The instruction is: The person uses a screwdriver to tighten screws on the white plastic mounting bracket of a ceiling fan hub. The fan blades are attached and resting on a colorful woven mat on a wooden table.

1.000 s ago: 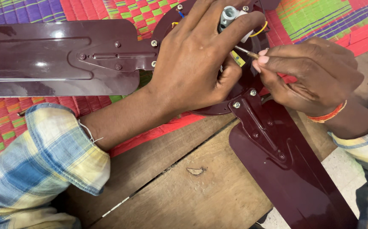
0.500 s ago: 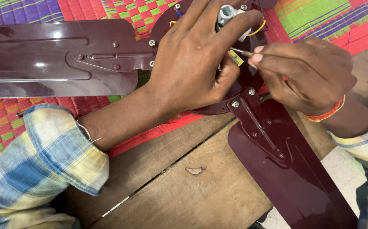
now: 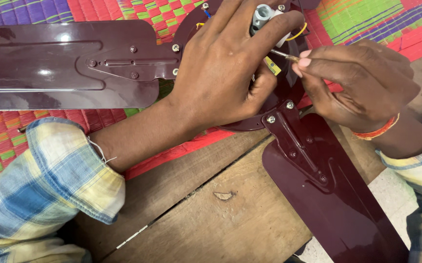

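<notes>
The left hand [image 3: 220, 73] lies curled over the maroon fan hub [image 3: 279, 87] — fingers closed around its grey centre fitting [image 3: 262, 14]. The right hand [image 3: 357, 83] pinches a thin tool [image 3: 281, 54] shut between fingertips, tip at that fitting — fan on a woven mat [image 3: 366, 24].

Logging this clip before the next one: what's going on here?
A person is working on a maroon ceiling fan lying on a wooden board and striped mat. The left hand grips the grey centre fitting, while the right hand pinches a thin tool aimed at the hub. Two blades are bolted on.
</notes>
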